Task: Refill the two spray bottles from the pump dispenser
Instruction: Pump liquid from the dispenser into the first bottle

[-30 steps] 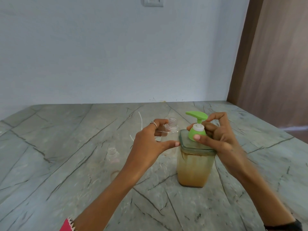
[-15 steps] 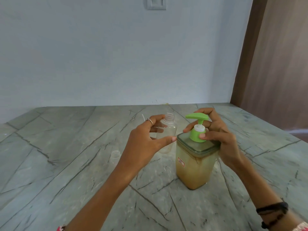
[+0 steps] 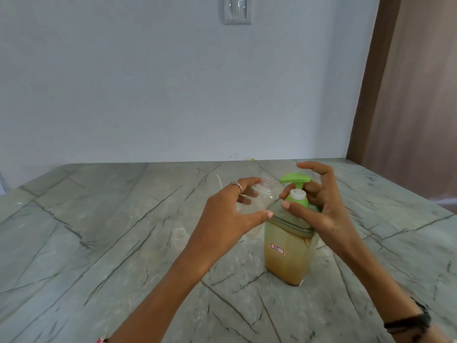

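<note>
The pump dispenser stands on the table, amber liquid inside. The right hand curls its grip round the green pump collar, thumb in front. Just left, the left hand grips 1 clear spray bottle, tilted, mouth beside the nozzle. A 2nd open bottle stands left of that grip. Behind rises a wall with a switch plate

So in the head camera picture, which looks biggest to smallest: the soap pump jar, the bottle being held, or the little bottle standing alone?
1. Pump dispenser
2. Held spray bottle
3. Standing spray bottle, partly hidden by the arm, so less sure.
</note>
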`<state>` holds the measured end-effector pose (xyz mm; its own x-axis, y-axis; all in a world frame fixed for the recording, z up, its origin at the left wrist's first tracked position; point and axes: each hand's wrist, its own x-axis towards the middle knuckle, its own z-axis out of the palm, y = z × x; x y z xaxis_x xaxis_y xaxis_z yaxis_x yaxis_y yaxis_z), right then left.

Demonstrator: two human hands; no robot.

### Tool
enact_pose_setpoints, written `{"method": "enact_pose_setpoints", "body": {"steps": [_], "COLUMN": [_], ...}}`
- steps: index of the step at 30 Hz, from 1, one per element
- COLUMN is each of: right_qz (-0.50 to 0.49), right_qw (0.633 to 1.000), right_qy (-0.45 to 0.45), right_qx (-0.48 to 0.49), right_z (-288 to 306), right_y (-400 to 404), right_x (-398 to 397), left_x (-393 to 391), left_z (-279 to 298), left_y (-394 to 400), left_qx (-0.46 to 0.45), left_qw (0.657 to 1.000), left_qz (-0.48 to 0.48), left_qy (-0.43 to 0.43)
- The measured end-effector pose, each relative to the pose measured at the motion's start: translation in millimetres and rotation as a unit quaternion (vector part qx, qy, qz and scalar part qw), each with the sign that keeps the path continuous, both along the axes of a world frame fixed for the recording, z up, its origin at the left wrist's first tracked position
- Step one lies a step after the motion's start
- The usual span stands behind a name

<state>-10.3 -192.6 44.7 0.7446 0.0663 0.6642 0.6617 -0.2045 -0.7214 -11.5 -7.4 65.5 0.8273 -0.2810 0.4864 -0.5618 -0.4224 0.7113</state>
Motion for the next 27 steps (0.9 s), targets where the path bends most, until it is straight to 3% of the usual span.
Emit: {"method": "enact_pose_setpoints", "body": {"steps": [19, 27], "right_qz": [0.031, 0.01], "right_qw": [0.997, 0.992], "right_qy": [-0.065, -0.097], "right_qx": [0.025, 0.086], "right_z": [-3.6, -7.9], "right_y": [-0.1, 8.1], "right_x": [5.6, 11.3], "left_x": [12.1, 11.3], "left_z": [-10.1, -24.2], "left_y": [-10.6, -12.4], "left_qx": [-0.027, -0.129], "left_qw": [0.996, 0.988], "left_qz": [-0.064, -0.067], "left_qy": [-0.058, -0.053]}}
